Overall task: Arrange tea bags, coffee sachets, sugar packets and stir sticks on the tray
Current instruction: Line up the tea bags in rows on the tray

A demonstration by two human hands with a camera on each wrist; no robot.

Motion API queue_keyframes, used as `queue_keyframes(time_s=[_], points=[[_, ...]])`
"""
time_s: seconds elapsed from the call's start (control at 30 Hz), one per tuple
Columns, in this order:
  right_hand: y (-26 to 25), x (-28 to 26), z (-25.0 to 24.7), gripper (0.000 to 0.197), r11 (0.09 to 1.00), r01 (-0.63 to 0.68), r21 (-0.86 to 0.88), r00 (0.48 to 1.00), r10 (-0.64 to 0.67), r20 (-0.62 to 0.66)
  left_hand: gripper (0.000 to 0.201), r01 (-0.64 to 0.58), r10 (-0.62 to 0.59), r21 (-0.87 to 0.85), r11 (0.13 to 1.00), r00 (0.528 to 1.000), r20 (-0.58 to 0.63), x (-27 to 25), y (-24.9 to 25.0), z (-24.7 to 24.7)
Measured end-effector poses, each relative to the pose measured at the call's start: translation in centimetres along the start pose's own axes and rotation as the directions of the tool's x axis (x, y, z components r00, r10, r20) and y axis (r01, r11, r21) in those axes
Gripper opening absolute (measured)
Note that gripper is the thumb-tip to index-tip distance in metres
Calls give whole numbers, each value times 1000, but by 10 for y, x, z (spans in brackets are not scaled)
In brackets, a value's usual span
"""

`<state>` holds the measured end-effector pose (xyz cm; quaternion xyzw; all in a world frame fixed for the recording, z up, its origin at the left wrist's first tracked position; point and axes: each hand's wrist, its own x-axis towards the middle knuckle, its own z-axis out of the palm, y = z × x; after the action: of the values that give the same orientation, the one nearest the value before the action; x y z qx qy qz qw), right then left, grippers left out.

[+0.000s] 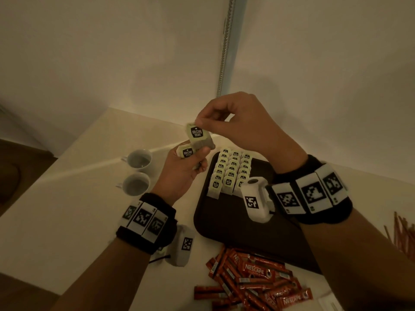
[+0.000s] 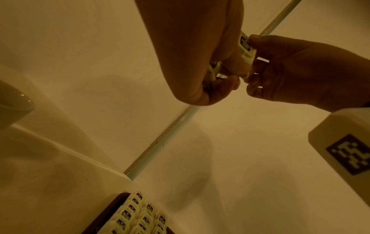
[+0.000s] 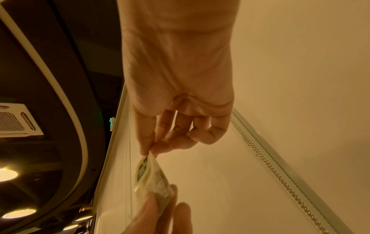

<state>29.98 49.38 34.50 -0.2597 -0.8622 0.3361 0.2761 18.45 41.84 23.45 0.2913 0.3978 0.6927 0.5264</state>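
My left hand point(image 1: 190, 162) grips a small bunch of pale green tea bags point(image 1: 187, 151) above the table, left of the tray. My right hand point(image 1: 208, 123) pinches the top edge of one tea bag point(image 1: 197, 133) and holds it just above that bunch. In the right wrist view the pinched tea bag point(image 3: 149, 172) hangs from thumb and forefinger, its lower end at my left fingers point(image 3: 152, 210). The dark tray point(image 1: 235, 223) carries three neat rows of tea bags point(image 1: 231, 171) at its far end. Red coffee sachets point(image 1: 253, 279) lie heaped on the table in front of the tray.
Two white cups point(image 1: 138, 171) stand left of the tray. Thin brown stir sticks point(image 1: 402, 234) lie at the right edge of the table. A wall with a vertical metal strip point(image 1: 225, 52) rises directly behind the table.
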Motion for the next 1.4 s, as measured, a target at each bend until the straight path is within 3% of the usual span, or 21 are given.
queue_keyframes(time_s=[0.13, 0.2, 0.33, 0.43, 0.53, 0.7, 0.8, 0.9, 1.07, 1.2, 1.4], points=[[-1, 1, -3, 2, 999, -39, 13, 999, 39, 10, 21, -1, 2, -46, 999, 999, 34, 2, 0, 2], [0, 2, -2, 2, 999, -6, -32, 1000, 5, -17, 39, 7, -4, -42, 999, 997, 72, 3, -1, 3], [0, 4, -3, 3, 992, 23, -122, 1000, -23, -4, 47, 13, -3, -74, 997, 992, 127, 2, 1, 3], [1, 4, -4, 4, 989, 17, -148, 1000, -17, 2, 36, -20, 26, -78, 997, 996, 82, 1, 6, 5], [4, 3, -2, 3, 989, 22, -148, 1000, -22, 0, 5, -48, 49, 98, 994, 999, -9, 3, 12, 10], [11, 1, -2, 4, 988, 13, -154, 1000, -16, -14, 17, -12, 3, 130, 991, 997, 71, 2, 13, 7], [17, -2, -3, 3, 990, -9, -140, 1000, 6, -23, 10, 2, -12, 98, 995, 995, 94, 0, 8, 4], [23, -8, -4, 2, 994, -25, -105, 999, 22, -29, 15, 30, -38, 133, 991, 998, 55, 0, 0, 0], [57, -30, -3, 2, 992, -125, -19, 989, 123, -88, 47, 202, -181, 235, 951, 978, -109, -8, -13, -23], [111, -59, 24, 7, 928, -363, -87, 928, 368, 54, 52, 274, -236, 231, 933, 955, -181, -7, -16, -36], [176, -88, 75, 17, 781, -599, -176, 750, 625, 218, 56, 312, -305, 16, 950, 938, -165, 3, -7, -38]])
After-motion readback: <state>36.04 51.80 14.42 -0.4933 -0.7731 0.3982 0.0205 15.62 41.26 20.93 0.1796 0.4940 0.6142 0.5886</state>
